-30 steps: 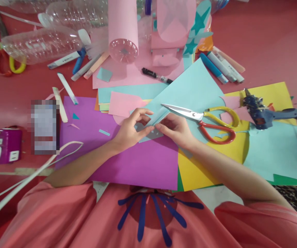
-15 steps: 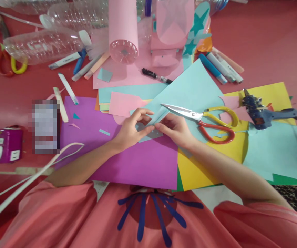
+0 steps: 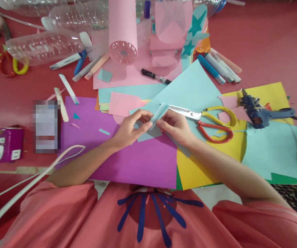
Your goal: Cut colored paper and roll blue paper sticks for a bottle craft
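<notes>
A small folded piece of light blue paper (image 3: 161,112) is held up between my two hands. My left hand (image 3: 135,126) pinches its lower left side between thumb and fingers. On the other side, my right hand (image 3: 174,125) has its thumb and fingers closed on the paper's right edge; some fingertips are hidden behind it. Scissors (image 3: 190,113) with one yellow and one red handle lie just right of my right hand, on a large light blue sheet (image 3: 192,86). Beneath my hands spreads a purple sheet (image 3: 138,165).
A glue gun (image 3: 259,108) rests on yellow paper (image 3: 215,163) at right. Markers (image 3: 213,69) and a black pen (image 3: 156,76) lie beyond my hands. Clear plastic bottles (image 3: 47,46) and a pink-wrapped bottle (image 3: 123,27) stretch across the back. At left are a phone (image 3: 46,127) and a purple power socket (image 3: 6,144).
The folded paper has turned slightly more upright between my hands, and my fingers have shifted a little on it. The scissors and the other things lie as before.
</notes>
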Tool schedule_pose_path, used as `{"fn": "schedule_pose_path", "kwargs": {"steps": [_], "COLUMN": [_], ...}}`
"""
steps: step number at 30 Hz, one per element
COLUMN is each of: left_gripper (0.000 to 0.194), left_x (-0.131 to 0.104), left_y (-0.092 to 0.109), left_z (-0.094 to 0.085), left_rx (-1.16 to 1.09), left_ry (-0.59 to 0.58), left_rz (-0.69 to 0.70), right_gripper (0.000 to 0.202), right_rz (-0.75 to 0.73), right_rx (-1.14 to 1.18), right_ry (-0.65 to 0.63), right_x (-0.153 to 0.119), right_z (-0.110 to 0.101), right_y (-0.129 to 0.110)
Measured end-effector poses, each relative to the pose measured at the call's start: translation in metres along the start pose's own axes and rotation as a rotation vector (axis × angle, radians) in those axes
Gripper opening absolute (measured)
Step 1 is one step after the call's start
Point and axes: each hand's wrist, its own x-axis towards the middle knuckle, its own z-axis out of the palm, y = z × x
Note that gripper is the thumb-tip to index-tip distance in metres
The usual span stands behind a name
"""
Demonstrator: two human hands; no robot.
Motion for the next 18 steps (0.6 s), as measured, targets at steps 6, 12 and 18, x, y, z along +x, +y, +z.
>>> {"fn": "schedule_pose_path", "kwargs": {"steps": [6, 12, 18], "left_gripper": [0.033, 0.031, 0.024], "left_x": [0.002, 0.002, 0.009], "left_y": [0.004, 0.008, 0.004], "left_z": [-0.001, 0.008, -0.002], "left_rx": [-0.023, -0.126, -0.155], "left_ry": [-0.033, 0.005, 0.111], "left_rz": [-0.056, -0.132, -0.140], "right_gripper": [0.048, 0.045, 0.043], "right_rz": [0.017, 0.053, 0.030], "right_rx": [0.049, 0.094, 0.140], "right_ry": [0.002, 0.053, 0.077], "right_x": [0.001, 0.001, 0.002], "right_z": [0.001, 0.001, -0.002], "right_y": [-0.004, -0.002, -0.001]}}
